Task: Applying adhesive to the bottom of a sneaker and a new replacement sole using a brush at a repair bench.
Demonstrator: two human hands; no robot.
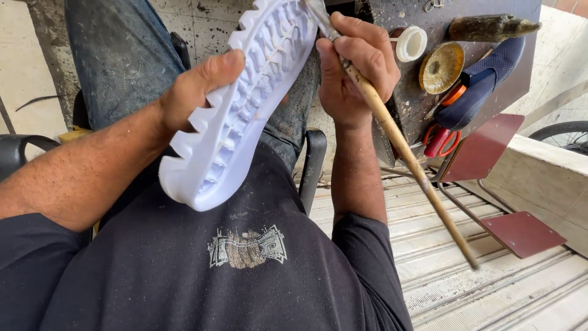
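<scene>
head view: white shoe sole (236,116) lies tread-up with its long axis running 7 to 1 o'clock, left hand (199,89) clamped on its 9 o'clock edge, right hand (352,64) at 3 o'clock closed round a long-handled brush (398,144) whose tip meets the sole's 1 o'clock end

One white shoe sole (236,110), one long wooden-handled brush (392,132) and two hands are in view. The tabletop (404,104) carries one white cap (410,43), one brass-coloured lid (441,67), one dark blue shoe upper (484,83) and one pair of red-handled scissors (441,141).
</scene>
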